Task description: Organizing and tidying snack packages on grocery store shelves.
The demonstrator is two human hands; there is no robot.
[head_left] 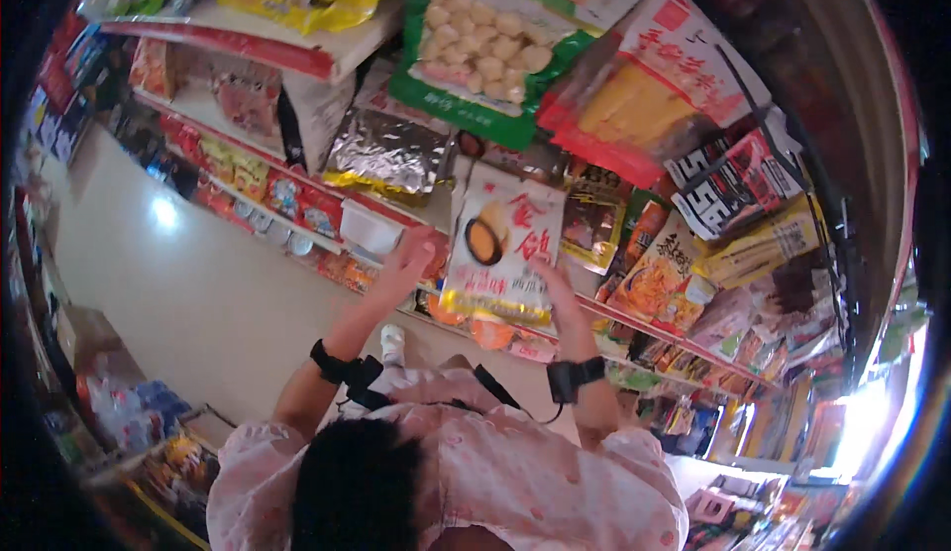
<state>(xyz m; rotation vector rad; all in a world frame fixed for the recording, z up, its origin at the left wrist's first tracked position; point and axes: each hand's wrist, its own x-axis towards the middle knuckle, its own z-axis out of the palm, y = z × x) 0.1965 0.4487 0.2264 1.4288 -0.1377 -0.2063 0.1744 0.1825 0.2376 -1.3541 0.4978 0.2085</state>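
A white bag (503, 239) with a yellow lower band, red characters and a picture of a dark oval dish hangs tilted in front of the shelf. My right hand (557, 288) is at the bag's right edge, its fingers bent onto the front and the thumb side partly hidden. Close beside the bag's left edge is my left hand (408, 259), fingers stretched upward and apart, with nothing seen in it. Behind that hand a white plastic tub (371, 226) stands on the shelf. A silver foil bag (386, 155) lies above it.
Higher up hang a green-edged bag of round pale pieces (485, 41) and a red-and-white bag (649, 80). To the right, noodle-type packets (662, 274) crowd the shelf. A red-edged shelf (238, 46) runs along the upper left. Tiled floor (149, 274) lies at left.
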